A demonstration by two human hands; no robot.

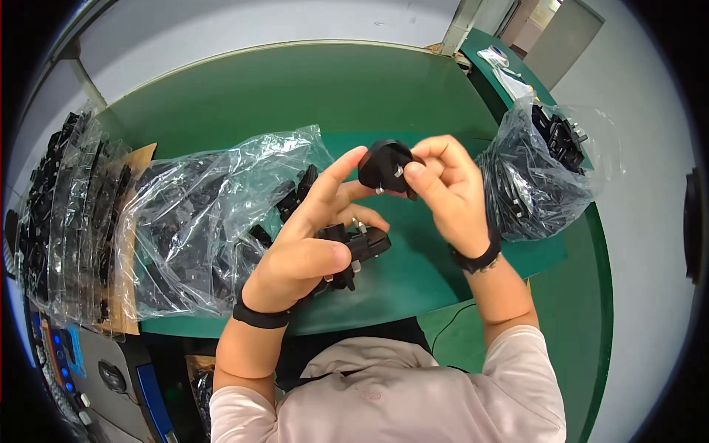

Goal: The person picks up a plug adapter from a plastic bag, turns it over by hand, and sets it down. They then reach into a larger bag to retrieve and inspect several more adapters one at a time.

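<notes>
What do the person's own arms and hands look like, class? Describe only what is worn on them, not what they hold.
Both hands are bare, with no gloves. The left hand has a plain black band round its wrist. The right hand has a black wrist strap with a pale, bead-like part at its lower edge. The forearms are bare; pale pink short sleeves cover the upper arms.

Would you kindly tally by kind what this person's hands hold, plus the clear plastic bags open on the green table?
Black plastic plug held up between both hands: 1
Black plugs with metal pins gripped in the left palm: 2, possibly more hidden
Clear plastic bags of black parts: 2
Total: 5
</notes>
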